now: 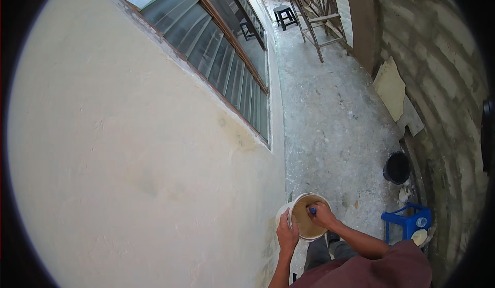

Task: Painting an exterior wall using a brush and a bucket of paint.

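A white bucket (283,212), tan on the inside, is tilted in front of my body, close to the plastered wall. My left hand (286,233) is closed on its near left rim, thumb and fingers on either side of the edge. In the bucket's mouth my right hand (323,216) is wrapped round a blue-handled tool (312,210). Only the end of the blue handle shows; the tool's working end is hidden. Whatever lies at the bottom of the bucket is hard to make out.
On the left runs the pale wall (139,179) with a louvred window (206,45). A blue stool (407,218) and a black bucket (397,168) stand on the right. Broken boards (390,89) lean on the block wall. Farther off are a wooden ladder (324,18) and a black stool (284,11).
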`<state>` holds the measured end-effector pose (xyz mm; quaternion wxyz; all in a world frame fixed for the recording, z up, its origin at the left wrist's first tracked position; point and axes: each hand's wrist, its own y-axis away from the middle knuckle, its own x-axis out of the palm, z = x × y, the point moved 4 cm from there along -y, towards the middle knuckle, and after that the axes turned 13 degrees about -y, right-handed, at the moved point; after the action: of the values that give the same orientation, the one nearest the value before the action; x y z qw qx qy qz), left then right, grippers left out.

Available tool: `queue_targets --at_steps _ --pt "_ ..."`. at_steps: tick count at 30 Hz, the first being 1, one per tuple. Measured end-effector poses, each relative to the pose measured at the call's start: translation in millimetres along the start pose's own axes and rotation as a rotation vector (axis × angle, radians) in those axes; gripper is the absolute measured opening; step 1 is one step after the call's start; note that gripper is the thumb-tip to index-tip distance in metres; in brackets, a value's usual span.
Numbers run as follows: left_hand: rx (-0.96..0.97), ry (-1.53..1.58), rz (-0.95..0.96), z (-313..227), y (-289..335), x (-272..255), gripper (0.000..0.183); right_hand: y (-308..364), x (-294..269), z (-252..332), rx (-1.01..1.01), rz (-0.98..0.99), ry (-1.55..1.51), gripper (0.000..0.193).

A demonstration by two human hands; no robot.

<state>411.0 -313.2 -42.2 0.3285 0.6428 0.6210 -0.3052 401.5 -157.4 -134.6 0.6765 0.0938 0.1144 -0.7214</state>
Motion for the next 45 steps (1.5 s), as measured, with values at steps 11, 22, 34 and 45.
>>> queue_targets --at_steps 11,22,34,45 --pt "0.041 0.053 -0.003 -23 -102 -37 0.050 -111 34 -3 0.195 0.359 0.187 0.025" --pt "0.130 0.035 -0.038 -67 -233 -28 0.048 -232 2 7 0.342 0.418 0.256 0.028" --pt "0.138 0.047 -0.118 -166 -405 12 0.049 -419 -109 -2 0.221 0.296 0.108 0.030" --pt "0.138 0.158 -0.092 -220 -551 53 0.040 -575 -171 6 0.436 0.249 -0.690 0.022"
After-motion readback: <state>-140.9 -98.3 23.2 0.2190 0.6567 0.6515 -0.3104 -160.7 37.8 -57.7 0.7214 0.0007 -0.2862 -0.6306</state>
